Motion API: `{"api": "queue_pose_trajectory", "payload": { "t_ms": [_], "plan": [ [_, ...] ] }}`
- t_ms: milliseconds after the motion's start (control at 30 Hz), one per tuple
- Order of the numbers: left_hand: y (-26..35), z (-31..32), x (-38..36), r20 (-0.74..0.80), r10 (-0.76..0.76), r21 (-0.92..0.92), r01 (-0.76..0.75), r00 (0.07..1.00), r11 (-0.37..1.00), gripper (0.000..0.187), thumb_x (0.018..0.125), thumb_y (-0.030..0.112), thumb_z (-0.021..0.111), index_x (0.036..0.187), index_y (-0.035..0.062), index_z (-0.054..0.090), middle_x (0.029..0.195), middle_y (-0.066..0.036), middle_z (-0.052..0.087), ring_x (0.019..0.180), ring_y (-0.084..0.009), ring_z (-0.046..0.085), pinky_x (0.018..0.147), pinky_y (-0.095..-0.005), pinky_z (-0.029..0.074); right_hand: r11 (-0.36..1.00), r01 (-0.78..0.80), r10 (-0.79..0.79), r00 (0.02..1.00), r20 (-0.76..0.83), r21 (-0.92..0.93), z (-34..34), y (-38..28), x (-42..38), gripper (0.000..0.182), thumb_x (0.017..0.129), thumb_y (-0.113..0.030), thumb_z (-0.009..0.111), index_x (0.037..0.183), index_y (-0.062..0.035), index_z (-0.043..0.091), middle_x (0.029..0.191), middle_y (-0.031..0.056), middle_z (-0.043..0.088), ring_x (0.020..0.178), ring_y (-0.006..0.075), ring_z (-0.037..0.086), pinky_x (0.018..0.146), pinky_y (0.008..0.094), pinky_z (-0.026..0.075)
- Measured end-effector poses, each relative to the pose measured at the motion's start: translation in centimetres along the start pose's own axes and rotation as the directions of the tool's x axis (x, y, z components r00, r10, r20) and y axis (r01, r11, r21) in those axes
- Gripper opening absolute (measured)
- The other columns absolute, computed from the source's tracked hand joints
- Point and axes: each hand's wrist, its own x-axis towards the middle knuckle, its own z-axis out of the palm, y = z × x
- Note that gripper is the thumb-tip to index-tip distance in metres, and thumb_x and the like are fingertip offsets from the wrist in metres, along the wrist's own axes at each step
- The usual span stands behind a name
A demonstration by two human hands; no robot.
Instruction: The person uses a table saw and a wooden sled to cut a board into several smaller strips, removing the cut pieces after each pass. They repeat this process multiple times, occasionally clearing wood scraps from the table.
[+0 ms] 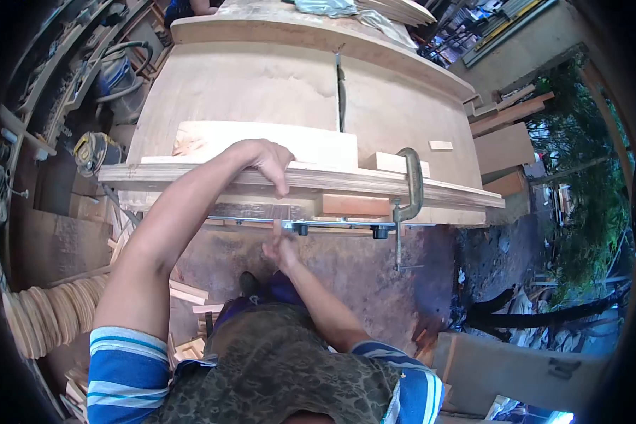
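Note:
My left hand [265, 164] reaches over a long layered plywood fence [244, 178]. Its thumb hangs down the near side and the fingers bend over the top edge, partly hidden, close to a pale wooden board [318, 146] lying behind the fence. Below the table's front edge is my right hand [283, 249], with a finger stretched up to the metal rail [251, 220] and nothing visible in its grasp. A C-clamp [413, 185] grips the fence farther right, beside a wood block [381, 161]. A reddish block [355, 205] sits under the fence.
A saw blade [341, 95] stands in the slot of the wooden table top [254, 78]. A small offcut [441, 145] lies on the right. Behind runs a wooden crosspiece [297, 30]. A shop vacuum [120, 81] and stacked curved wood pieces [56, 314] are at left.

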Motion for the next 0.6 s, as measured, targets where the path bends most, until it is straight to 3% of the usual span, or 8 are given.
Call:
{"api": "queue_pose_trajectory", "payload": {
  "t_ms": [133, 233, 300, 367, 400, 433, 533, 600],
  "plan": [
    [0.0, 0.2, 0.3, 0.044, -0.017, 0.030, 0.016, 0.999, 0.999, 0.102, 0.059, 0.031, 0.088, 0.150, 0.0037, 0.050, 0.127, -0.024, 0.069, 0.120, -0.0361, 0.067, 0.102, -0.0421, 0.053, 0.866, 0.249, -0.024, 0.886, 0.462, -0.433, -5.1, -4.1, -13.7, 0.052, 0.094, 0.003, 0.057, 0.146, 0.0017, 0.052, 0.128, 0.0131, 0.072, 0.092, 0.0205, 0.073, 0.080, 0.0304, 0.060],
    [0.8, 0.1, -0.8, 0.005, -0.019, 0.009, 0.019, 1.000, 1.000, 0.099, 0.057, 0.027, 0.087, 0.146, 0.0004, 0.052, 0.125, -0.025, 0.070, 0.117, -0.0373, 0.068, 0.100, -0.0424, 0.054, 0.633, 0.600, -0.337, 0.783, 0.523, -0.490, -7.0, -16.1, -25.7, 0.026, 0.096, 0.001, 0.062, 0.119, -0.0006, 0.074, 0.105, 0.0106, 0.079, 0.091, 0.0165, 0.075, 0.077, 0.0308, 0.060],
    [0.8, -0.2, -0.7, 0.032, -0.030, -0.005, 0.030, 0.999, 1.000, 0.095, 0.059, 0.027, 0.086, 0.144, 0.0000, 0.055, 0.127, -0.024, 0.070, 0.117, -0.0349, 0.069, 0.100, -0.0413, 0.054, -0.029, 0.816, -0.805, 0.324, 0.498, -0.577, -11.0, -24.0, -26.1, 0.021, 0.097, 0.000, 0.060, 0.112, 0.0001, 0.075, 0.095, 0.0081, 0.078, 0.084, 0.0152, 0.073, 0.073, 0.0318, 0.059],
    [1.0, 0.0, -0.8, 0.073, -0.060, -0.034, 0.062, 0.996, 0.997, 0.089, 0.061, 0.026, 0.085, 0.142, -0.0013, 0.058, 0.130, -0.025, 0.069, 0.119, -0.0326, 0.068, 0.101, -0.0405, 0.053, -0.300, 0.527, -0.896, 0.130, 0.424, -0.795, -15.2, -31.5, -24.9, 0.027, 0.092, -0.001, 0.062, 0.118, 0.0019, 0.070, 0.104, 0.0148, 0.075, 0.097, 0.0288, 0.072, 0.087, 0.0377, 0.056],
    [1.1, 0.0, -0.9, 0.053, -0.067, -0.037, 0.069, 0.996, 0.997, 0.089, 0.061, 0.026, 0.085, 0.142, -0.0013, 0.058, 0.130, -0.025, 0.069, 0.119, -0.0326, 0.068, 0.101, -0.0405, 0.053, -0.500, 0.323, -0.792, 0.205, 0.575, -0.804, -18.2, -35.3, -23.3, 0.044, 0.084, 0.000, 0.066, 0.128, 0.0016, 0.065, 0.123, 0.0216, 0.068, 0.119, 0.0395, 0.063, 0.105, 0.0435, 0.049],
    [0.9, 0.1, -0.8, 0.046, -0.061, -0.022, 0.062, 0.997, 0.998, 0.089, 0.061, 0.025, 0.085, 0.142, -0.0013, 0.058, 0.130, -0.024, 0.069, 0.120, -0.0330, 0.067, 0.101, -0.0410, 0.053, -0.458, 0.271, -0.775, 0.344, 0.529, -0.847, -20.6, -37.5, -20.8, 0.064, 0.073, -0.001, 0.072, 0.136, -0.0006, 0.059, 0.136, 0.0239, 0.061, 0.134, 0.0423, 0.051, 0.114, 0.0465, 0.041],
    [0.2, 0.1, 0.2, 0.047, -0.051, -0.022, 0.052, 0.998, 0.998, 0.100, 0.056, 0.023, 0.085, 0.148, -0.0012, 0.051, 0.134, -0.025, 0.066, 0.126, -0.0365, 0.063, 0.106, -0.0410, 0.051, -0.651, 0.111, -0.610, 0.513, 0.604, -0.751, -21.3, -38.9, -16.5, 0.075, 0.068, -0.007, 0.081, 0.139, -0.0027, 0.057, 0.140, 0.0243, 0.058, 0.136, 0.0416, 0.048, 0.115, 0.0454, 0.041],
    [-0.2, 0.2, 0.4, 0.059, -0.037, 0.001, 0.037, 0.998, 0.999, 0.102, 0.056, 0.023, 0.085, 0.150, -0.0010, 0.050, 0.135, -0.026, 0.065, 0.127, -0.0376, 0.063, 0.107, -0.0413, 0.050, -0.705, 0.088, -0.598, 0.460, 0.656, -0.704, -20.5, -40.2, -14.7, 0.078, 0.062, -0.012, 0.090, 0.135, -0.0053, 0.061, 0.133, 0.0221, 0.063, 0.130, 0.0402, 0.054, 0.112, 0.0466, 0.043]
  ]
}}
